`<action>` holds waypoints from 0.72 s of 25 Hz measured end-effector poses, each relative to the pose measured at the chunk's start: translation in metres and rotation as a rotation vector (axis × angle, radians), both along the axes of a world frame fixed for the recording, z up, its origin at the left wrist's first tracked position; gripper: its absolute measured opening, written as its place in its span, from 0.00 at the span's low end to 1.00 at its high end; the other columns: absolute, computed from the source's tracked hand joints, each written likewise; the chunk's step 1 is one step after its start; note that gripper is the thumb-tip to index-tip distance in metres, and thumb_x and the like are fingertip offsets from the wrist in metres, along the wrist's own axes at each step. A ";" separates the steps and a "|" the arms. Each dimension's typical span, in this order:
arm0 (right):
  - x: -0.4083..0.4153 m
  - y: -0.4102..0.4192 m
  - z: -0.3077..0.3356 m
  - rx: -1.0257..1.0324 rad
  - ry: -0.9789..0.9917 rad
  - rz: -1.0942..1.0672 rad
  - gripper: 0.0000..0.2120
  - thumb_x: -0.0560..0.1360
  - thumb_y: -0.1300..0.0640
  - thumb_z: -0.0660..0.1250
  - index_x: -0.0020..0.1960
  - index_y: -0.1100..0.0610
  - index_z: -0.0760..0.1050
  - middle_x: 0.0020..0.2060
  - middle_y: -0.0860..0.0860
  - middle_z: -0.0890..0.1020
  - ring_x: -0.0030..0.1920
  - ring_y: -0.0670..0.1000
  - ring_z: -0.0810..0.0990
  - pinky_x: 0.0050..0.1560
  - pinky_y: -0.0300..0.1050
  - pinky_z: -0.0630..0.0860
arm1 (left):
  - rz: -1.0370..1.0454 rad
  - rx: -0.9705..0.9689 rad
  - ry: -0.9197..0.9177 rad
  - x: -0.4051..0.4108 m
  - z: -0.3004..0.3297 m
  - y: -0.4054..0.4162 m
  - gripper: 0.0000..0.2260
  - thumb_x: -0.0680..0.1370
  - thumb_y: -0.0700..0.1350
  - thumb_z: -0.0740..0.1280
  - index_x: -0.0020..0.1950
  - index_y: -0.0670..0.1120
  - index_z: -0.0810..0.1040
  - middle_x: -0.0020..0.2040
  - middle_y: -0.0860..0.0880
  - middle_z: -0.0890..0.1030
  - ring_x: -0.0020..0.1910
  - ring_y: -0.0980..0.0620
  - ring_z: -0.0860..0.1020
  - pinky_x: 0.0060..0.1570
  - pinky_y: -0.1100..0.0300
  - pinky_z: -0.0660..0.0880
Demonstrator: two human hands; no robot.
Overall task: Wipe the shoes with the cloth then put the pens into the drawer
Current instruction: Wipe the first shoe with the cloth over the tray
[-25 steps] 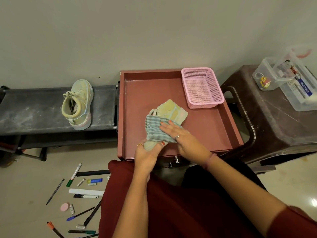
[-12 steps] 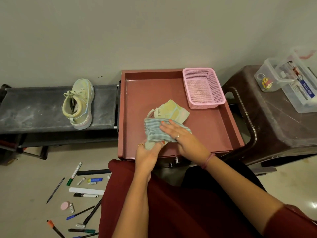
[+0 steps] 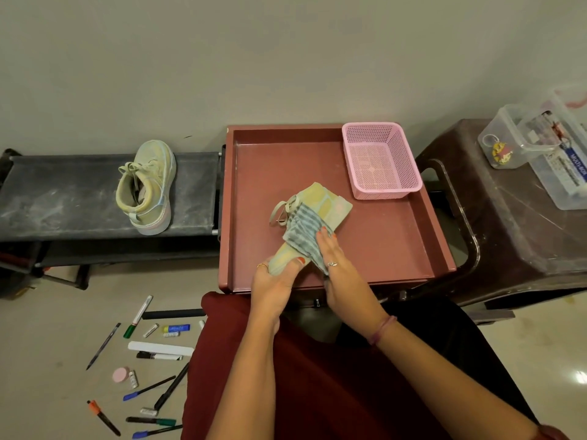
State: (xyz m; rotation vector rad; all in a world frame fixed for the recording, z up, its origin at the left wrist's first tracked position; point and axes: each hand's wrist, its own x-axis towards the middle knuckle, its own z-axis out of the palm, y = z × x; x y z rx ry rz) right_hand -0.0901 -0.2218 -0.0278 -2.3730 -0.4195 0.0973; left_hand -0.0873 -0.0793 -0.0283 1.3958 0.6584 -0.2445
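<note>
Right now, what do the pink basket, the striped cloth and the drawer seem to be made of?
Pink basket: apparently moulded plastic, matte, with a fine mesh of holes in walls and floor.
Striped cloth: soft woven fabric, perhaps cotton; it folds and drapes over the shoe.
Drawer: a smooth reddish-brown surface with a slight sheen; painted metal or plastic, I cannot tell which.

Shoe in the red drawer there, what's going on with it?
A person is wiping the shoe lying in the open red drawer. The left hand grips its near end while the right hand presses a striped cloth against it with flat fingers. A second shoe sits on the dark rack to the left. The pens lie scattered on the floor, none in the drawer yet.
</note>
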 end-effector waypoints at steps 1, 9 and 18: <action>0.011 -0.006 -0.003 -0.056 -0.040 -0.023 0.37 0.72 0.76 0.54 0.77 0.57 0.47 0.77 0.52 0.51 0.76 0.48 0.45 0.76 0.43 0.48 | -0.005 0.000 -0.003 0.000 -0.001 -0.001 0.20 0.66 0.53 0.75 0.54 0.46 0.76 0.48 0.49 0.82 0.48 0.52 0.81 0.45 0.61 0.75; 0.120 -0.043 -0.011 -0.237 0.163 -0.203 0.35 0.71 0.73 0.55 0.76 0.60 0.53 0.73 0.58 0.60 0.73 0.57 0.60 0.73 0.48 0.58 | -0.028 -0.014 -0.005 -0.001 0.002 -0.002 0.10 0.73 0.45 0.73 0.48 0.51 0.73 0.48 0.51 0.80 0.47 0.55 0.79 0.47 0.62 0.75; 0.021 0.003 0.022 -0.004 0.119 0.094 0.34 0.72 0.76 0.52 0.75 0.58 0.55 0.73 0.45 0.54 0.76 0.46 0.47 0.72 0.33 0.45 | -0.003 -0.035 0.051 0.001 0.002 0.003 0.26 0.61 0.56 0.74 0.55 0.46 0.79 0.49 0.48 0.84 0.51 0.49 0.82 0.54 0.54 0.77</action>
